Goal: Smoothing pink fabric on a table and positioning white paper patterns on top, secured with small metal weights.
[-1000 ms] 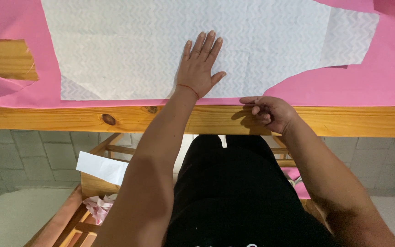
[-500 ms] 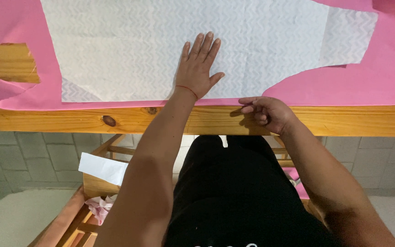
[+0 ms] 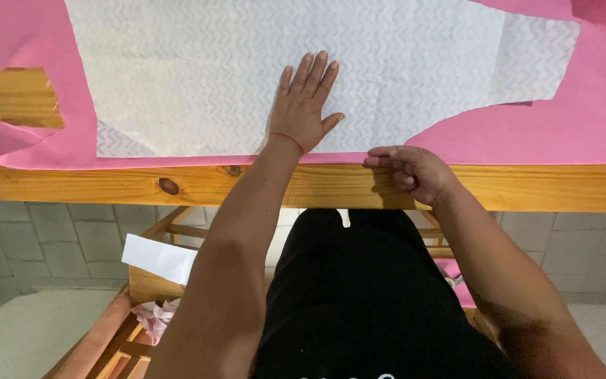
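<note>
White chevron-print pattern piece (image 3: 247,77) lying flat on pink fabric (image 3: 597,119), covering most of the near tabletop, lower edge just short of the table's front. No cut showing along that outline; pink margin unbroken along the bottom and out to the right, so by the look of it only laid out and smoothed, cutting or marking not yet done. No scissors, pins or chalk in view.

Left hand (image 3: 308,109) spread flat, palm down on the white piece near its lower edge, fingers pointing away from the body. Right hand (image 3: 412,172) curled at the front edge of the wooden table (image 3: 106,184), fingertips bent on or just below the pink hem; gripping cloth or only resting, cannot tell.

Bare wood (image 3: 12,97) showing through a gap in the pink at far left. Open pink to the right of the white piece, room for sliding. Below the table, white paper (image 3: 159,258) and crumpled pink scraps (image 3: 152,319) on a wooden frame (image 3: 149,284), grey tiled wall (image 3: 50,231) behind
</note>
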